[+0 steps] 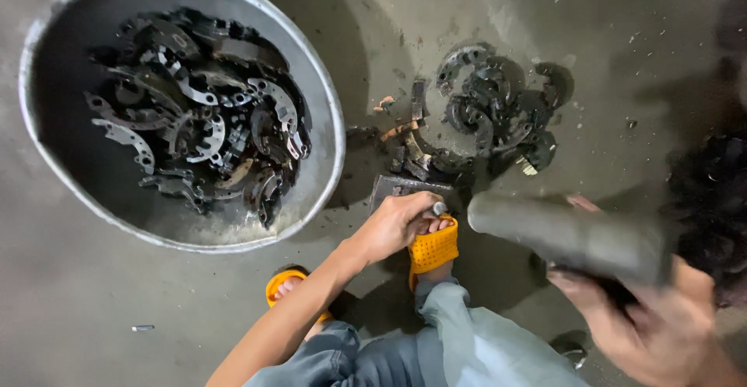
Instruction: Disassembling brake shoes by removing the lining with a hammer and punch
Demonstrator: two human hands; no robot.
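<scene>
My left hand (397,224) is closed around a short metal rod (439,209), a chisel or punch, held against a dark metal block (401,187) on the floor. My right hand (654,325), blurred with motion at the lower right, grips a heavy grey hammer (568,235) whose head hangs just right of the rod. My feet in orange perforated sandals (433,251) rest beside the block. A pile of dark curved brake shoes (498,111) lies just beyond the block.
A large round metal basin (323,99) at the upper left holds several curved brake shoes (202,115). Rusty broken bits (397,130) lie scattered on the concrete floor. A dark mass (712,200) sits at the right edge.
</scene>
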